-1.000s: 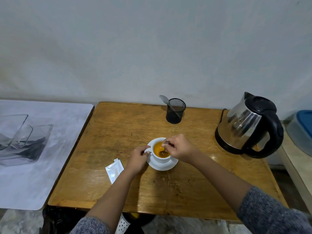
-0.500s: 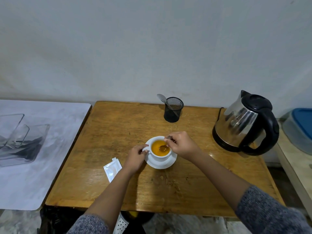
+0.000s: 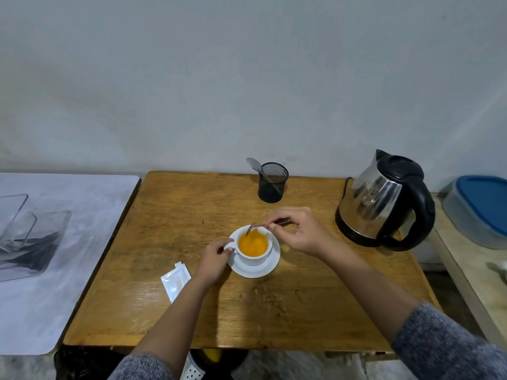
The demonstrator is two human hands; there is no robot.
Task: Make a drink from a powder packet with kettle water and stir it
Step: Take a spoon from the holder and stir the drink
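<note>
The white cup (image 3: pixel 253 250) stands upright on its saucer (image 3: pixel 256 270) near the middle of the wooden bench (image 3: pixel 175 215); it holds an opaque orange drink (image 3: pixel 252 244). My left hand (image 3: pixel 212 260) is to the left of the cup, fingers pinched closed on the cup's handle. My right hand (image 3: pixel 299 231) is just right of and behind the cup, thumb and forefinger closed on the handle of a spoon (image 3: pixel 263 225); the spoon slants down over the far rim, its tip in the drink. The torn white packet (image 3: pixel 175 279) lies flat on the bench, left of and in front of the cup, beside my left wrist. The steel kettle (image 3: pixel 384 201) stands upright, well to the right of the cup. A black mesh holder (image 3: pixel 273 182) stands behind the cup, with a second spoon (image 3: pixel 253 163) leaning in it.
</note>
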